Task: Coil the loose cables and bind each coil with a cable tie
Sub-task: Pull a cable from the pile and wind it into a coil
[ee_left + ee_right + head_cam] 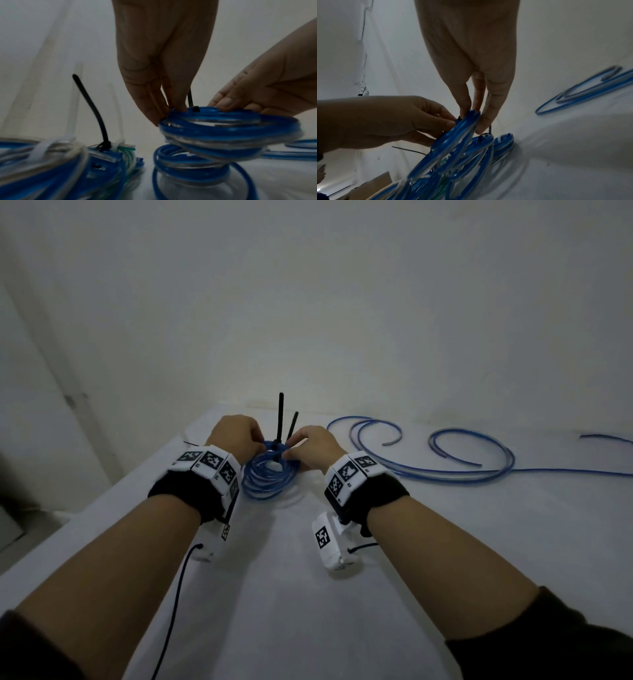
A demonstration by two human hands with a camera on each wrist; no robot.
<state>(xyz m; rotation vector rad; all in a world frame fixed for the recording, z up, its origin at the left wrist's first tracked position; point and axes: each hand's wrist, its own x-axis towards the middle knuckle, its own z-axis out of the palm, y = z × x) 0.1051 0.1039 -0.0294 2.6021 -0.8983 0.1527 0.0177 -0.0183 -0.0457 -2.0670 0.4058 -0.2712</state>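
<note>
Above the table [445,542], both hands [236,436] apparently pinch the tie-bound blue coil [269,474].

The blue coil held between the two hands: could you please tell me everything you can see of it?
The blue coil is several loops of glossy translucent blue cable with a pale silvery core. It is lifted and tilted above other coils on the white table. A black cable tie wraps its top, tail upright. The left hand pinches it beside the tie; the right hand grips the rim opposite.
</note>
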